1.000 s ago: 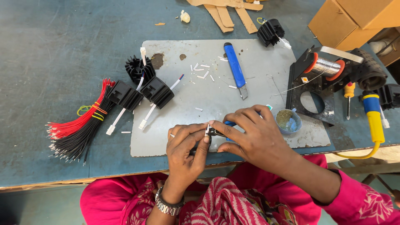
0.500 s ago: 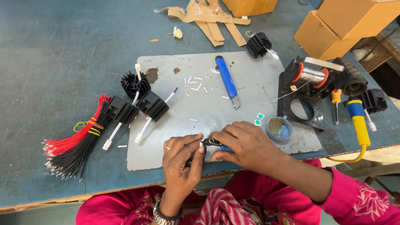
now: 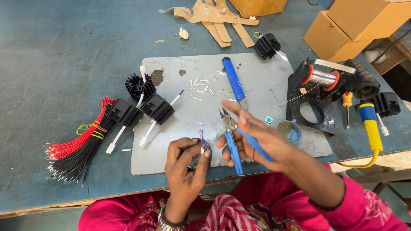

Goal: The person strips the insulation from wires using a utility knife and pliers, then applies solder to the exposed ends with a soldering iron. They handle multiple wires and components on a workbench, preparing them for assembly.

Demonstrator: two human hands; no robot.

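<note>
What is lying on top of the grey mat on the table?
On the grey mat: a blue-handled knife, white wire offcuts, two black heat sinks. The hands cover its near edge.

Your right hand grips cutters with bright blue handles and grey metal tips. Your left hand holds a small black part sprouting red, white and blue wires. Your sleeves are hot pink, and the cloth at your lap is pink with a white and dark print. The counter is worn blue-green, the mat on it pale grey. The wire bundle is red and black, tied with yellow bands. The heat sinks are black. The iron is blue and yellow. The boxes are tan.
</note>
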